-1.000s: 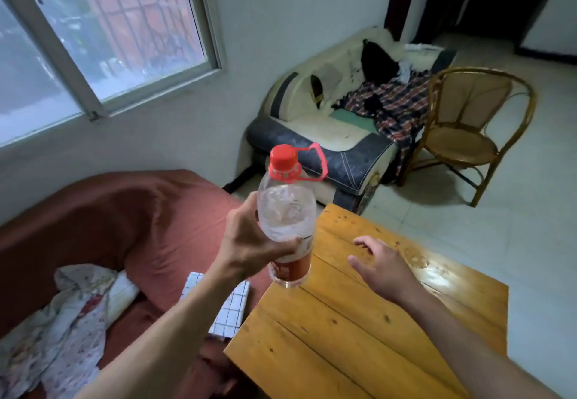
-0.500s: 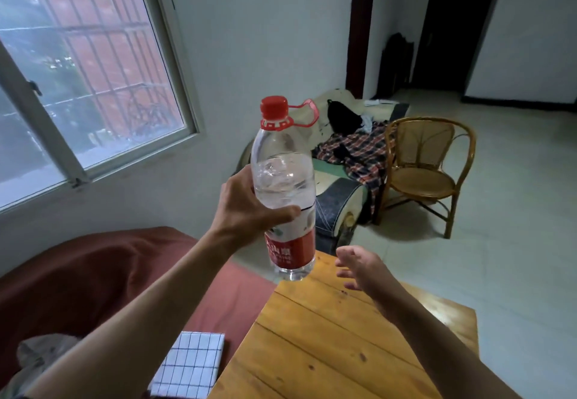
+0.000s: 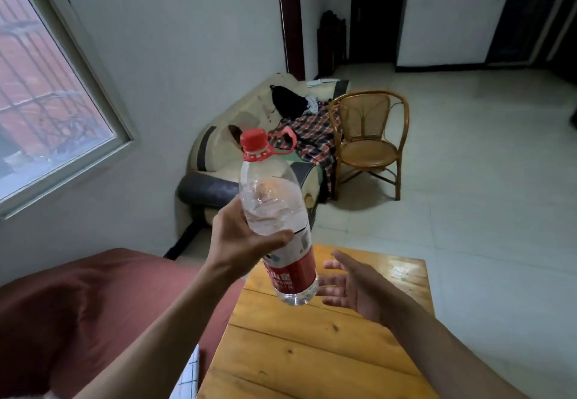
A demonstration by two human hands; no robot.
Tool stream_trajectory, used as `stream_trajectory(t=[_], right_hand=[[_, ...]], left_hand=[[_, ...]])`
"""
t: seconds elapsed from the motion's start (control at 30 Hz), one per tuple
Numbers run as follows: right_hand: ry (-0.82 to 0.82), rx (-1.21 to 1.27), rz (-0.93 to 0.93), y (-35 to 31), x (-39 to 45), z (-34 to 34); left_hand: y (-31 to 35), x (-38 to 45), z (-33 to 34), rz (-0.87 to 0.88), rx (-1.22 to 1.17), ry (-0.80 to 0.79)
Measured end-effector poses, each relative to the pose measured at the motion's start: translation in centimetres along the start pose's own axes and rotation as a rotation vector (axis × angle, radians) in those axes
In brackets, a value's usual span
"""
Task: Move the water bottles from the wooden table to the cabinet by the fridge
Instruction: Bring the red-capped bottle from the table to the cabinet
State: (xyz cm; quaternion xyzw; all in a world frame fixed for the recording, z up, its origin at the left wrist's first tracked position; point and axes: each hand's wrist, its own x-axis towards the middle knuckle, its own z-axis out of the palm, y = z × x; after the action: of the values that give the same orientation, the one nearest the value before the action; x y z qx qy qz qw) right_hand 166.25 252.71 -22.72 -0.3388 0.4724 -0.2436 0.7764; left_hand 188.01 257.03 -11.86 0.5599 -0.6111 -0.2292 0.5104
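Note:
A clear water bottle [image 3: 274,211] with a red cap, red carry loop and red label hangs in the air over the far left edge of the wooden table [image 3: 312,342]. My left hand [image 3: 243,239] grips its middle, and the bottle leans slightly to the left at the top. My right hand [image 3: 352,286] is open, palm turned toward the bottle's base, a short gap away from it. No other bottle is visible on the table. Neither cabinet nor fridge is in view.
A red-brown sofa [image 3: 78,305] lies to the left, with a checked cloth [image 3: 187,376] at its edge. Beyond the table stand a cream sofa with clothes [image 3: 249,136] and a rattan chair [image 3: 368,139]. Pale tiled floor [image 3: 484,195] runs to dark doorways.
The view has tilted up and turned right. My left hand has kept the bottle raised off the table and tipped it slightly. My right hand has turned palm-up near the bottle's base.

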Motion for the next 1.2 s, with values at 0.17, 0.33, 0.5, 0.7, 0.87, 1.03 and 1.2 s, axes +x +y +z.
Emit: stream_trajectory(t=[0.17,0.33,0.5,0.7,0.87,1.03,1.2], right_hand=[[0.18,0.019,-0.012,0.7,-1.9,-0.8],[0.367,0.086,-0.042,1.6,-4.1,-2.5],[0.535,0.191,-0.131,3.0,-7.8,-5.0],[0.703,0.25,-0.146,4.9,-14.5,-7.6],[0.816,0.346,-0.159,7.2,-20.4,-11.2],[0.854,0.395,-0.159,9.3,-26.4,-16.7],[0.832,0.436,-0.134,11.1,-31.7,-23.8]], left_hand=[[-1.2,1.0,2.3,0.044,-0.072,-0.124],[-0.4,2.3,5.9,0.198,-0.068,-0.263],[1.8,2.1,10.1,0.282,-0.164,-0.366],[5.2,0.2,15.4,0.292,-0.305,-0.526],[9.2,-2.7,21.6,0.304,-0.366,-0.648],[13.7,-6.9,28.6,0.327,-0.357,-0.737],[18.6,-11.0,35.7,0.338,-0.322,-0.764]])
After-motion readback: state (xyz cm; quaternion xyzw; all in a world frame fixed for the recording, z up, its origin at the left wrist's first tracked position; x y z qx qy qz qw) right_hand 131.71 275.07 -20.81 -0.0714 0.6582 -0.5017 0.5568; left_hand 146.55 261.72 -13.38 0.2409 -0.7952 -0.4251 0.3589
